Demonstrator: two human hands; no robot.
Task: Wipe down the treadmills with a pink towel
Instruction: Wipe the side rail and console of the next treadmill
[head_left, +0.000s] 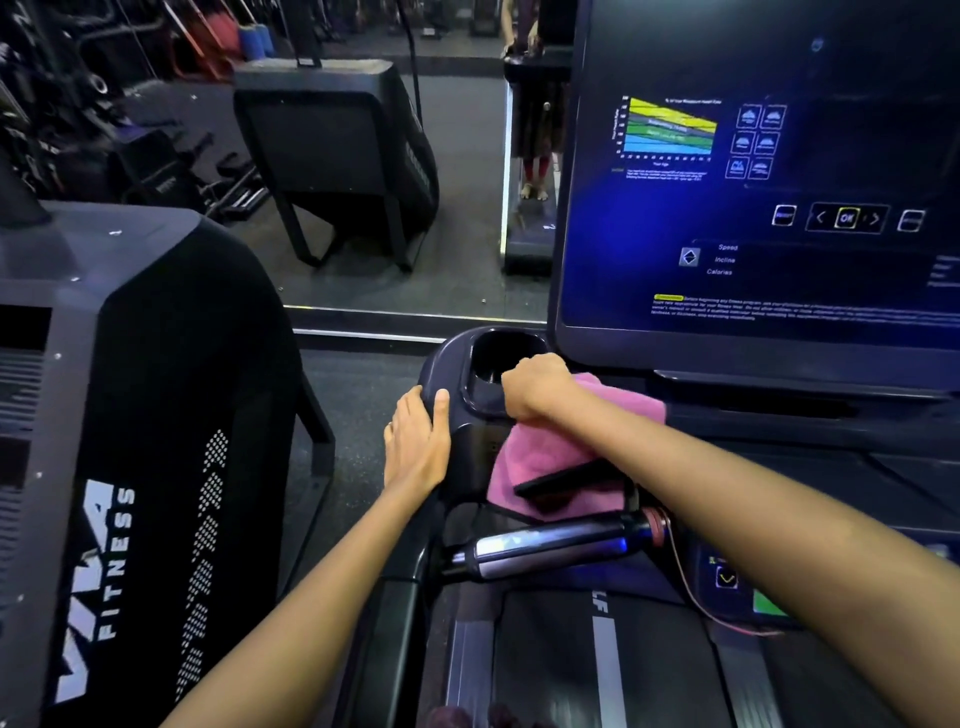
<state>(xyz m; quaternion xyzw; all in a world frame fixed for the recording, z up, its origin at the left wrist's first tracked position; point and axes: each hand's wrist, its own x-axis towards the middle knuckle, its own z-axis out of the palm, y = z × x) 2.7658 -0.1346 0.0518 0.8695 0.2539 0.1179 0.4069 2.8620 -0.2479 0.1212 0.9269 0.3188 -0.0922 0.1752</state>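
Treadmill console, dark moulded plastic (457, 441): rounded left corner, smooth and slightly glossy, with a deep oval cup-holder recess (501, 358) sunk into its top.

Display panel, large flat glossy screen (769, 197): stands upright behind the cup holder; lit blue, showing a banded colour chart, small icons, an "OK" button and lines of fine text.

Pink towel, soft napped cloth (540, 457): bunched and draped over the console just right of the cup holder, its lower folds hanging toward the handlebar; a flat black bar lies across its lower part.

Right hand (537, 387): fingers curled into a fist on the upper part of the pink towel, gripping it at the rim of the cup-holder recess.

Left hand (415, 441): laid flat on the rounded outer edge of the console, fingers straight and close together, thumb lying along the top; holds nothing.

Handlebar grip, cylindrical polished metal with black ends (550, 545): horizontal, below the towel; a thin red cord (691, 587) trails from its right end.

Treadmill belt, matte black with a grey stripe (602, 665): at the bottom.

Neighbouring machine, black housing with perforated panel (156, 415): to the left, lettered "FITNESS" in white.

Mirror wall (389, 156): ahead, reflecting gym equipment.
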